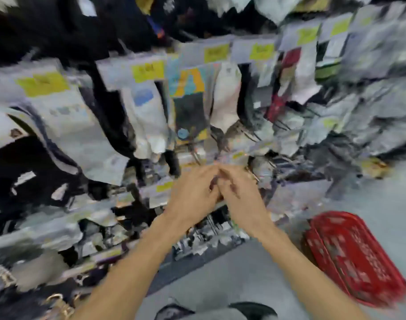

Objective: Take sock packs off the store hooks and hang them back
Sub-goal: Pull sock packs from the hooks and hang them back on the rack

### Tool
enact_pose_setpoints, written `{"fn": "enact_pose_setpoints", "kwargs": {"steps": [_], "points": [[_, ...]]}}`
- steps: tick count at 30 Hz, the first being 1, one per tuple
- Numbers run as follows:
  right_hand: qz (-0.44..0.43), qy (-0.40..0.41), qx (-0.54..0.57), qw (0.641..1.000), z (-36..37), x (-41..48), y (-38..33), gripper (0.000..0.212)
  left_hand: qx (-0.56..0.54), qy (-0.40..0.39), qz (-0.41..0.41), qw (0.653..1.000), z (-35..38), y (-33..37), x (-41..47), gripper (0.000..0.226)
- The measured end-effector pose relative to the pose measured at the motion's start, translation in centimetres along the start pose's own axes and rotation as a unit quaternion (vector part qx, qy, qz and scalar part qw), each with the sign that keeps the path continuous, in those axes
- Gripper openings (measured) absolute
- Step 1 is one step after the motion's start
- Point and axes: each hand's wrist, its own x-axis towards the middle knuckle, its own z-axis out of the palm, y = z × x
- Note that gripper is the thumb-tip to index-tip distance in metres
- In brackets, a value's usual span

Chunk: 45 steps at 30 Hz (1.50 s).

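Sock packs point(66, 116) crowd ahead; red basket point(352, 255) stands at right.

Sock packs point(149, 107) hang in rows, one above another, across the display that fills the left and top of the view. The left grip point(192, 192) and right grip point(241, 195) meet side by side, touching, before a lower row at the middle. A shopping basket point(349, 255) lies on the floor point(382, 192) right of the arms, near the display's foot.
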Motion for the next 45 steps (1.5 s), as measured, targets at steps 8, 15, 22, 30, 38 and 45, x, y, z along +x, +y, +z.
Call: {"fn": "enact_pose_setpoints", "kwargs": {"steps": [8,15,22,30,38,45], "points": [[0.537,-0.065,-0.065,0.839,-13.6,-30.4,23.3,0.023,0.007,-0.482,-0.053,0.875,27.8,7.8,-10.9,0.019],[0.670,-0.055,-0.009,0.741,-18.2,-40.9,27.8,0.027,0.008,-0.578,0.000,0.816,35.6,15.9,-10.5,0.008],[0.722,-0.018,0.042,0.691,-24.8,-39.3,35.5,0.024,-0.005,-0.614,-0.008,0.789,45.8,23.3,-2.4,0.013],[0.691,-0.054,0.024,0.720,-36.5,-33.5,51.9,0.032,0.039,-0.691,-0.003,0.722,63.7,32.6,10.6,0.033],[0.659,0.046,0.091,0.745,-39.3,-29.0,76.8,0.015,-0.082,-0.583,-0.177,0.789,89.9,37.2,14.5,0.021],[0.658,-0.028,0.073,0.749,-32.6,-31.5,97.7,0.025,0.008,-0.536,-0.239,0.810,111.1,31.2,11.7,0.053]]}}
